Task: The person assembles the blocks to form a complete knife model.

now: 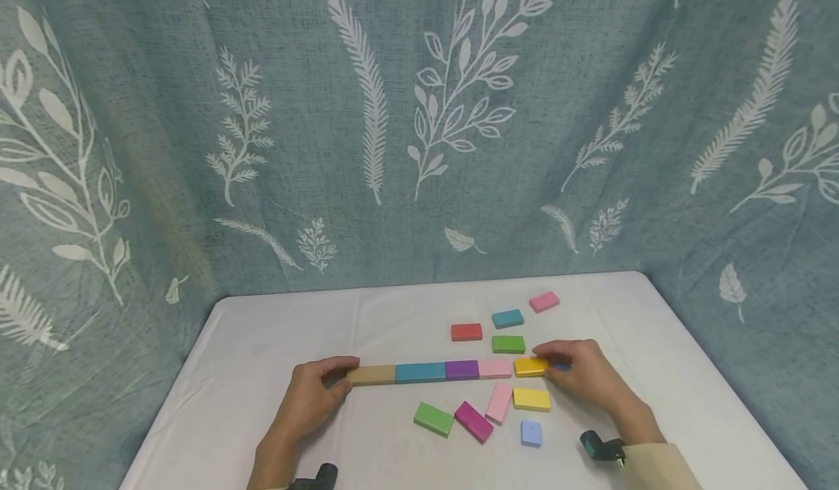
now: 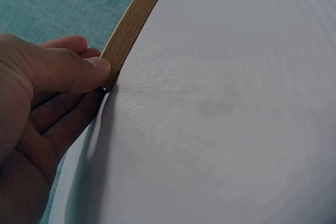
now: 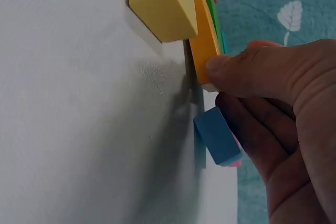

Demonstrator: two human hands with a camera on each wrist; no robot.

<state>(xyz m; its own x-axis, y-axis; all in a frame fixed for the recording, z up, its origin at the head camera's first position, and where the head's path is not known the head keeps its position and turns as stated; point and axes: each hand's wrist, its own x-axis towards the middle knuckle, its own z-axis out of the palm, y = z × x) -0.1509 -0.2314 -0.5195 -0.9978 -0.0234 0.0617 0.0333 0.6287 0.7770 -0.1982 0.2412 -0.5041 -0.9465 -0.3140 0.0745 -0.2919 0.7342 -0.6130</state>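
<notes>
My left hand (image 1: 311, 400) pinches the left end of a tan wooden block (image 1: 371, 376), thumb on its near side in the left wrist view. Rightward from it, a blue block (image 1: 420, 373), a purple block (image 1: 462, 370) and a pink block (image 1: 495, 368) lie end to end in a row. A yellow-orange block (image 3: 203, 35) stands at the row's right end, a slight gap from the pink one. My right hand (image 1: 586, 375) pinches its outer end between thumb and fingers. Beside those fingers is a small blue block (image 3: 218, 137), mostly hidden in the head view.
Behind the row lie a red block (image 1: 466, 332), a green block (image 1: 507, 344), a teal block (image 1: 507, 319) and a pink block (image 1: 544, 301). In front are a green block (image 1: 433, 419), a magenta block (image 1: 474, 422), another pink one, a yellow block (image 1: 532, 400) and a light-blue block (image 1: 532, 433).
</notes>
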